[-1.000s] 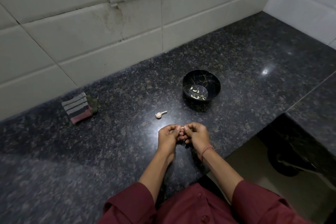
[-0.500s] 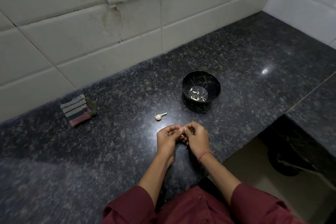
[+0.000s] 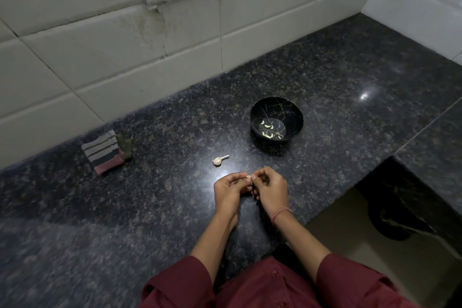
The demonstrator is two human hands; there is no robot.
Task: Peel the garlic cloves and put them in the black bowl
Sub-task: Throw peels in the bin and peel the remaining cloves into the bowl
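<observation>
At the near edge of the granite desk [image 3: 350,82], left hand [image 3: 228,191] and right hand [image 3: 271,188], hardly moved in a second, pinch one garlic clove [image 3: 248,177] between curled fingers [image 3: 237,177], peeling apparently unfinished, well short of the black bowl [image 3: 297,117] holding several peeled cloves [image 3: 267,126].

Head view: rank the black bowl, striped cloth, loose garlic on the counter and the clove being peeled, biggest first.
Largest, alike, unranked: black bowl and striped cloth.
Next: loose garlic.
Smallest: clove, mostly hidden by fingers.
</observation>
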